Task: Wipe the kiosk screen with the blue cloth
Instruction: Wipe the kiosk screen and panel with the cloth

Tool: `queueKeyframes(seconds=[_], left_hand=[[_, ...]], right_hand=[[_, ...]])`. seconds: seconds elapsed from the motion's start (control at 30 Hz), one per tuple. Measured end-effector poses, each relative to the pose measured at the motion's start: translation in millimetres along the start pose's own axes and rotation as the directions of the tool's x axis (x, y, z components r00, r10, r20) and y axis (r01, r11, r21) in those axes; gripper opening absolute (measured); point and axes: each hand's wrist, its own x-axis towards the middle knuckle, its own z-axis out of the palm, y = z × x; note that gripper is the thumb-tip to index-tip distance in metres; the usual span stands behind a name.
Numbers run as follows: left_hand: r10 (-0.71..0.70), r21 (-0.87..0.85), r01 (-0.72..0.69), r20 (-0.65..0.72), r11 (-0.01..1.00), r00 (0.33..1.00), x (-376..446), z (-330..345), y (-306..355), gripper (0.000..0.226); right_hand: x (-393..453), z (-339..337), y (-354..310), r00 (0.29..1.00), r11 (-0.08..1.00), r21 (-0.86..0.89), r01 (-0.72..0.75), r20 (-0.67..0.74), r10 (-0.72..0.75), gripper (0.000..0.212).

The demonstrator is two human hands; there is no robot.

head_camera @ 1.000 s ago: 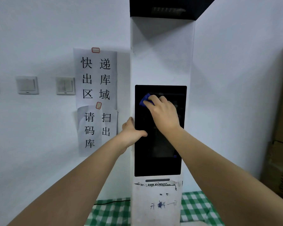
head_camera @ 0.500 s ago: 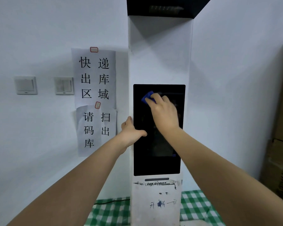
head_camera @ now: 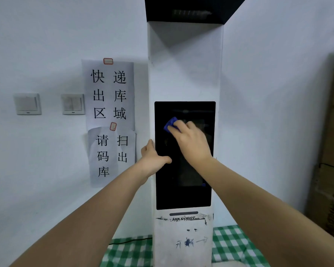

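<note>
A tall white kiosk (head_camera: 183, 64) stands in front of me with a dark upright screen (head_camera: 183, 191) set in its face. My right hand (head_camera: 191, 141) presses a small blue cloth (head_camera: 170, 123) against the upper left part of the screen; only a corner of the cloth shows past my fingertips. My left hand (head_camera: 152, 158) grips the kiosk's left edge beside the screen, thumb lying across the glass.
Paper notices (head_camera: 109, 97) with printed characters hang on the wall left of the kiosk, next to wall switches (head_camera: 72, 104). Cardboard boxes (head_camera: 330, 170) are stacked at the right. A green checked cloth (head_camera: 129, 251) covers the surface at the kiosk's base.
My right hand with the cloth has slid slightly down and left on the screen. My left hand has stayed on the kiosk's edge.
</note>
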Motion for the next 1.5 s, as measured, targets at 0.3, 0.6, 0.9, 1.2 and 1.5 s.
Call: queueKeyframes(seconds=[0.3,0.6,0.9,1.2,1.5], left_hand=[[-0.012,0.010,0.012,0.000,1.000,1.000,-2.2,0.9,3.4,0.091],[-0.021,0.009,0.021,-0.024,1.000,0.999,-4.1,4.3,7.1,0.092],[-0.027,0.010,0.027,-0.034,1.000,0.999,-4.2,5.9,6.1,0.093],[-0.037,0.008,0.038,-0.027,0.999,0.999,-4.3,5.6,7.9,0.092],[-0.046,0.008,0.046,-0.041,0.999,0.998,-4.4,8.3,8.2,0.092]], right_hand=[[12.0,-10.0,22.4,0.994,0.996,-0.020,-0.086,-0.064,0.084,0.048],[-3.8,-11.2,27.7,0.968,0.960,-0.131,0.249,0.065,-0.243,0.038],[-17.7,-1.0,13.7,1.000,0.999,-0.036,0.029,0.008,-0.029,0.056],[-4.1,-8.9,30.5,0.975,0.980,0.016,-0.199,-0.095,0.200,0.053],[-16.4,-13.7,47.6,0.997,0.994,-0.081,0.069,0.039,-0.066,0.054]])
